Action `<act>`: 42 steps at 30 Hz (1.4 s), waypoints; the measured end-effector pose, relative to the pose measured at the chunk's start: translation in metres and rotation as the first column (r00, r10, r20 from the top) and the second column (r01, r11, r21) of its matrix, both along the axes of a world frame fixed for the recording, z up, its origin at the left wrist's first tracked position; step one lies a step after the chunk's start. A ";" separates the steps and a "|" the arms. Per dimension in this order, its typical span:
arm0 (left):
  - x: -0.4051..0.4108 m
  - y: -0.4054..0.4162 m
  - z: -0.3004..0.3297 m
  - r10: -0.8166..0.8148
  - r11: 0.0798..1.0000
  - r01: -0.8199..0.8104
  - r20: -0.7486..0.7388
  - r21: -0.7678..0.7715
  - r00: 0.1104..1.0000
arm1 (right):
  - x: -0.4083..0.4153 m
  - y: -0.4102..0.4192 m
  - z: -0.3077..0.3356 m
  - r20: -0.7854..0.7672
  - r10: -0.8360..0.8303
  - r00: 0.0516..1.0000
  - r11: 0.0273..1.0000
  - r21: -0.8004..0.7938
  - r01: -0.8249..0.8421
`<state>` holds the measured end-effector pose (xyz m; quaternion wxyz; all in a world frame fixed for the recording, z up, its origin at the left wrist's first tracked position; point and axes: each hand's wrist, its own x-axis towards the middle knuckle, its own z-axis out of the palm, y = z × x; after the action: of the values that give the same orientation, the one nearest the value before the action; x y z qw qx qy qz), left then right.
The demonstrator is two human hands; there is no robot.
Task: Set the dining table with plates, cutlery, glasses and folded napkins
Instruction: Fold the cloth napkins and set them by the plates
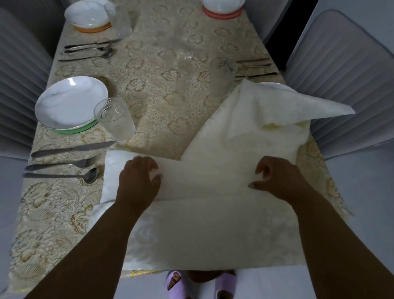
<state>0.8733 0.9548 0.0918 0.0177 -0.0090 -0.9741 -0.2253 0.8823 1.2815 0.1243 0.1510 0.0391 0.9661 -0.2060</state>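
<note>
Both grips are at work on the big cream napkin (209, 221): the left hand (139, 180) and the right hand (281, 179) each pinch the fold edge between curled fingers and thumb. The cloth lies spread over the near end of the surface (163, 80), one corner draped over the right-hand plate (269, 84) beside a clear glass (221, 78). Risk, as I judge it: dragging the fold would tug that corner and tip the glass. At left, the green-rimmed plate (71, 103), tumbler (114, 118) and cutlery (65, 162) sit apart.
</note>
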 end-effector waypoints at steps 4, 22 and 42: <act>0.008 -0.013 -0.003 -0.189 0.975 0.218 0.353 -0.042 0.916 | 0.006 -0.007 0.019 0.017 0.120 0.993 0.984 -0.137 -0.116; -0.028 0.001 0.018 -0.228 0.970 0.228 0.009 -0.087 0.974 | -0.033 -0.032 -0.015 -0.071 0.069 0.995 0.992 0.111 -0.061; -0.060 -0.021 0.022 -0.168 0.929 0.164 0.018 -0.333 0.986 | -0.053 -0.011 0.020 -0.553 -0.034 0.832 0.999 -0.023 0.025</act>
<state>0.8128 0.9333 0.1141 0.0022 -0.0952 -0.9938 -0.0581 0.8294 1.2705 0.1442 -0.1378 -0.0083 0.9662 -0.2179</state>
